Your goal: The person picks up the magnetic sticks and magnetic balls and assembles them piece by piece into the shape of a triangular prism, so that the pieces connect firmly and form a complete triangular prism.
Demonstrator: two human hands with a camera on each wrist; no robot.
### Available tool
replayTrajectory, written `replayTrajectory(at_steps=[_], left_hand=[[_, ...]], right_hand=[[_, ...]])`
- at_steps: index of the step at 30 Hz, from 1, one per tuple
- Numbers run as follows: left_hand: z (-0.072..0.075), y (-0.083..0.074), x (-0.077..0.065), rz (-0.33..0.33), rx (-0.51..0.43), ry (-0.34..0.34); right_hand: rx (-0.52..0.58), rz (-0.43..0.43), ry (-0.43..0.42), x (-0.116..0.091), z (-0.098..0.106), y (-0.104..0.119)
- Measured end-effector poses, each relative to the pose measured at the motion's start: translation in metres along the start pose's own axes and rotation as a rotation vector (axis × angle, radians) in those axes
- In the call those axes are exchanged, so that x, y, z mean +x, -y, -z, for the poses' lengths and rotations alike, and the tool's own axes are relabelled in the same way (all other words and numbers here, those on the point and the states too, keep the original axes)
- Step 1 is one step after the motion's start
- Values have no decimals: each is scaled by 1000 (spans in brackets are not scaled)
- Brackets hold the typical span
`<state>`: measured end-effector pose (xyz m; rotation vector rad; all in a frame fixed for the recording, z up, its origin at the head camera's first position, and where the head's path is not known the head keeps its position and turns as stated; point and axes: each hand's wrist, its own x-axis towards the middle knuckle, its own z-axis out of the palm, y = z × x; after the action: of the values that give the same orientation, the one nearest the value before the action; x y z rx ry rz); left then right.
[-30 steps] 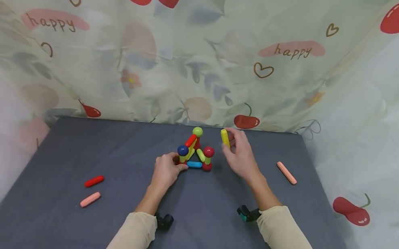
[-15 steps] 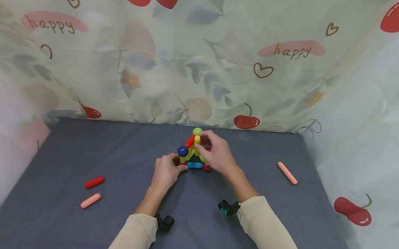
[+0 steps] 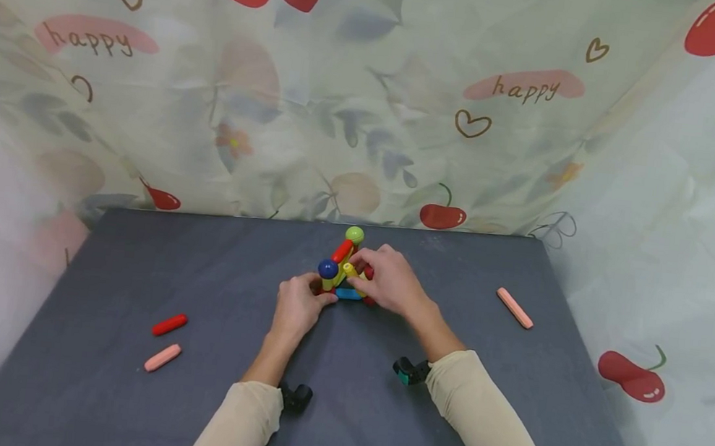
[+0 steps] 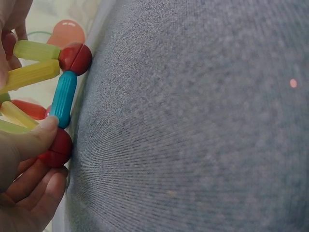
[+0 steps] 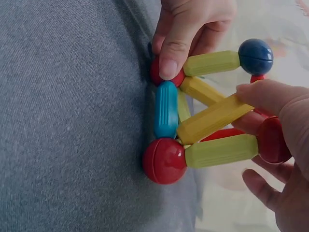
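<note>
A small frame of magnetic sticks and balls stands at the table's far side. My left hand (image 3: 298, 307) holds its front left red ball (image 4: 59, 149), thumb on top beside the blue stick (image 5: 166, 110). My right hand (image 3: 391, 279) pinches a yellow magnetic stick (image 5: 215, 117) by its upper end. That stick slants across the frame's front, its lower end at the front right red ball (image 5: 165, 162); whether they touch I cannot tell. Upper corners carry a dark blue ball (image 3: 328, 269), a green ball (image 3: 354, 235) and a red ball (image 5: 274, 140), partly hidden by my right hand.
On the grey table (image 3: 336, 424) a red stick (image 3: 170, 325) and a pink stick (image 3: 163, 358) lie at the left. Another pink stick (image 3: 515, 308) lies at the right. A patterned cloth (image 3: 314, 138) hangs behind the far edge.
My right hand has carried the yellow stick left from beside the frame to its front, then lowered and tilted it. My left hand stays on the front left ball.
</note>
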<state>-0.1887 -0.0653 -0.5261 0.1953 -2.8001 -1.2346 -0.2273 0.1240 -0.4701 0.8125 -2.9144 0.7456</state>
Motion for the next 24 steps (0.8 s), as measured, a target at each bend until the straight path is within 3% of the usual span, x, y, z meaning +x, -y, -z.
replayTrajectory(at_steps=[12, 18, 21, 24], left_hand=[[-1, 1, 0, -22, -1, -16], [-1, 2, -1, -33, -6, -28], [-2, 3, -2, -36, -7, -37], [-2, 3, -2, -38, -9, -25]], right_hand=[[-266, 123, -35, 0, -4, 13], [-330, 146, -63, 1, -9, 15], [-316, 155, -72, 0, -8, 12], [-155, 112, -127, -6, 0, 5]])
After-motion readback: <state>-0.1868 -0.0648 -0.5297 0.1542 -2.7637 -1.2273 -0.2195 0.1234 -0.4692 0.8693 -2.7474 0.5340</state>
